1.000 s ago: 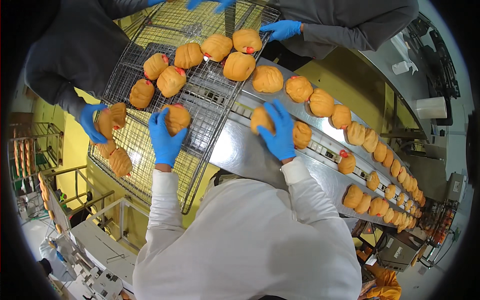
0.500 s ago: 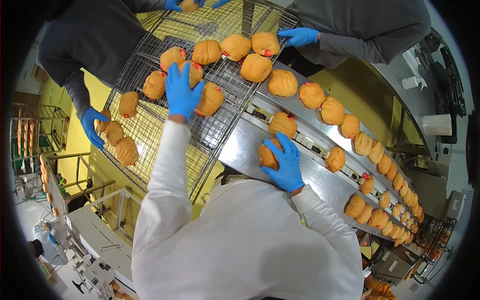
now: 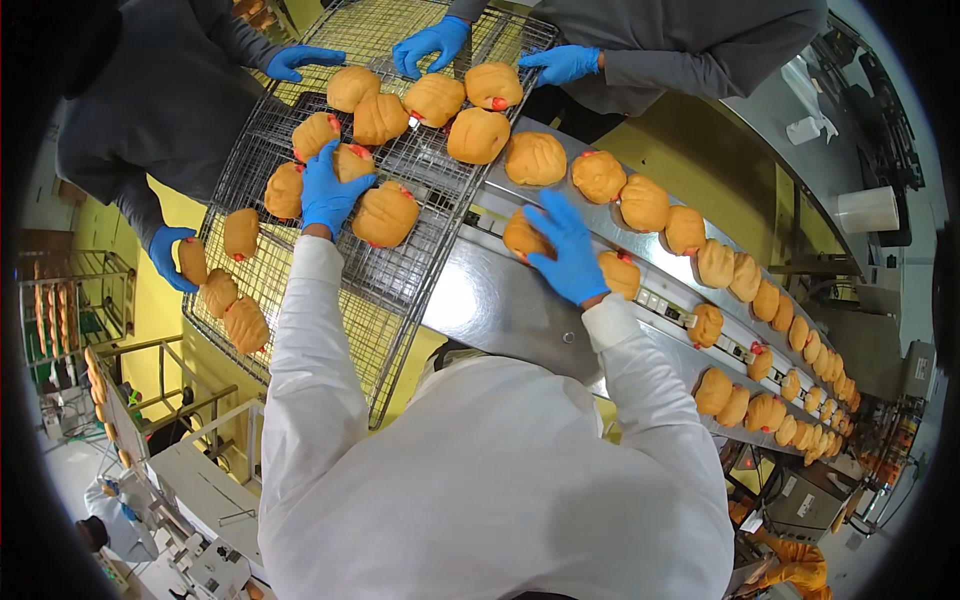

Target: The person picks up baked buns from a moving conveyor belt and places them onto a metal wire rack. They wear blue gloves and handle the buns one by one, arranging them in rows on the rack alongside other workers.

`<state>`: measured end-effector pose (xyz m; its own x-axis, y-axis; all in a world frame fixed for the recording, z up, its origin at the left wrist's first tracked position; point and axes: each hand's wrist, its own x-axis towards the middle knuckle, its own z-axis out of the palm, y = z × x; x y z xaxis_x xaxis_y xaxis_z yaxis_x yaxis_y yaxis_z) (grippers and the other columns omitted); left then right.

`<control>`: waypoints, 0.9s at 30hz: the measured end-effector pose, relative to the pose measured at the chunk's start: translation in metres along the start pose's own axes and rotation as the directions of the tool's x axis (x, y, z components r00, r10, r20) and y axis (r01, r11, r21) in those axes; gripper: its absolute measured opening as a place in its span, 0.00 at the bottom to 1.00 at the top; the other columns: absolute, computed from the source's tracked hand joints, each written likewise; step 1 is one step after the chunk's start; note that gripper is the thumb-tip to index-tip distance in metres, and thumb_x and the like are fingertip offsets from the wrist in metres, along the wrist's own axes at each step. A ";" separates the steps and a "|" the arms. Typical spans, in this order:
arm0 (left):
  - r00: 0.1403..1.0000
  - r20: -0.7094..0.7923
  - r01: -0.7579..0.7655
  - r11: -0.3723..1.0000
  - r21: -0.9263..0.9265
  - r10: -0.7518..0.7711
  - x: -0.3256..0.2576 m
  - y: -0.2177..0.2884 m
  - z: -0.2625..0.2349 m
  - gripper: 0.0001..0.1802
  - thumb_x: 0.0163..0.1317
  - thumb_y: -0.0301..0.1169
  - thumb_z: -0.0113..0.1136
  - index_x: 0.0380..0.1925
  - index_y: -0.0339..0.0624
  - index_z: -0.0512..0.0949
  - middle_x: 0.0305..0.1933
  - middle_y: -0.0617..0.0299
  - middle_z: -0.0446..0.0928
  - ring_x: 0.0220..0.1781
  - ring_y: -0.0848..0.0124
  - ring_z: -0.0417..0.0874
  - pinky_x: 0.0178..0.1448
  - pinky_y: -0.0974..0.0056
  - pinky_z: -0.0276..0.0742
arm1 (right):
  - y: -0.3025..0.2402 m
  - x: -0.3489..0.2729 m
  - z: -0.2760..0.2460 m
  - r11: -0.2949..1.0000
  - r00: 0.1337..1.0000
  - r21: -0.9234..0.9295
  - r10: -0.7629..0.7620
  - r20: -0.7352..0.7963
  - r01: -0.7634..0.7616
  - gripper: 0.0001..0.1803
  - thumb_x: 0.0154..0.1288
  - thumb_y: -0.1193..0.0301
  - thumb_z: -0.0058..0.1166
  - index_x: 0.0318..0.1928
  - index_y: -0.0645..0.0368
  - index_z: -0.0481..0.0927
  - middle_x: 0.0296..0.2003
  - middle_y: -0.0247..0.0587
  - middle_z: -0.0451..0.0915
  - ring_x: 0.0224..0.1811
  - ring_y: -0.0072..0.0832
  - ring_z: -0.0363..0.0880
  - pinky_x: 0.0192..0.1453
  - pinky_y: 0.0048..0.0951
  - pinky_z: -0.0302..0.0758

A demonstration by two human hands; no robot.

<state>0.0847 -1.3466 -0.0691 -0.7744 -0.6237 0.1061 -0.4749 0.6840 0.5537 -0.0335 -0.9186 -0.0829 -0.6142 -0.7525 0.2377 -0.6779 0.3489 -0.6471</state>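
Observation:
My gloved left hand (image 3: 332, 192) is over the wire rack, its thumb and fingers closed around a golden-brown bun (image 3: 354, 162) with a red spot. Beside it on the rack lie a larger bun (image 3: 385, 214) and another bun (image 3: 284, 190). To the right, my gloved right hand (image 3: 567, 248) reaches over the conveyor, slightly blurred. Its fingers and thumb wrap the side of a bun (image 3: 523, 236) in the middle lane. Just right of that hand sits another bun (image 3: 618, 274), partly hidden by it. Several buns show red bits at their ends.
The wire rack (image 3: 325, 315) adjoins the metal conveyor (image 3: 475, 290), where several buns run in rows to the right. A co-worker's gloved hand (image 3: 172, 258) is at the rack's left edge; other gloved hands (image 3: 432, 46) work along its far side. Frames and machinery stand lower left.
My right hand has moved from a bun on the near metal surface to one in the middle lane. A co-worker's bun now lies on the rack's far part. My left hand stays on its bun.

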 end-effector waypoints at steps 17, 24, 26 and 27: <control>0.885 0.208 -0.359 0.895 -0.266 0.417 -0.147 0.175 0.097 0.46 0.53 0.37 0.79 0.73 0.45 0.71 0.78 0.41 0.64 0.79 0.41 0.64 0.79 0.43 0.64 | -0.035 -0.072 -0.033 0.885 0.857 0.208 0.459 -0.234 -0.417 0.20 0.67 0.75 0.63 0.60 0.57 0.86 0.66 0.50 0.80 0.70 0.43 0.76 0.77 0.42 0.68; 0.613 0.562 -0.565 0.805 -0.180 0.556 -0.120 0.151 0.119 0.36 0.62 0.19 0.54 0.73 0.51 0.73 0.86 0.50 0.56 0.88 0.49 0.51 0.86 0.38 0.50 | -0.033 -0.069 -0.027 0.862 0.830 0.283 0.492 -0.264 -0.421 0.19 0.68 0.76 0.62 0.58 0.58 0.85 0.65 0.50 0.80 0.71 0.45 0.75 0.77 0.42 0.69; 0.631 0.468 -0.572 0.778 -0.258 0.619 -0.118 0.146 0.101 0.35 0.62 0.19 0.55 0.72 0.51 0.74 0.86 0.50 0.57 0.88 0.51 0.52 0.86 0.36 0.48 | -0.035 -0.062 -0.021 0.856 0.827 0.312 0.496 -0.266 -0.413 0.18 0.67 0.77 0.62 0.58 0.58 0.85 0.64 0.50 0.81 0.69 0.44 0.76 0.75 0.40 0.71; 0.686 0.278 -0.658 0.737 -0.157 0.672 -0.114 0.140 0.092 0.33 0.61 0.22 0.59 0.69 0.50 0.76 0.81 0.48 0.64 0.84 0.46 0.60 0.84 0.37 0.53 | -0.038 -0.058 -0.018 0.850 0.828 0.349 0.493 -0.268 -0.393 0.18 0.67 0.77 0.62 0.58 0.58 0.86 0.63 0.50 0.81 0.68 0.44 0.77 0.75 0.40 0.71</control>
<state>0.0678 -1.1447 -0.0799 -0.9669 0.1369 0.2151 0.2251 0.8547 0.4679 0.0201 -0.8779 -0.0590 -0.9509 -0.3011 0.0719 -0.1937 0.3976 -0.8968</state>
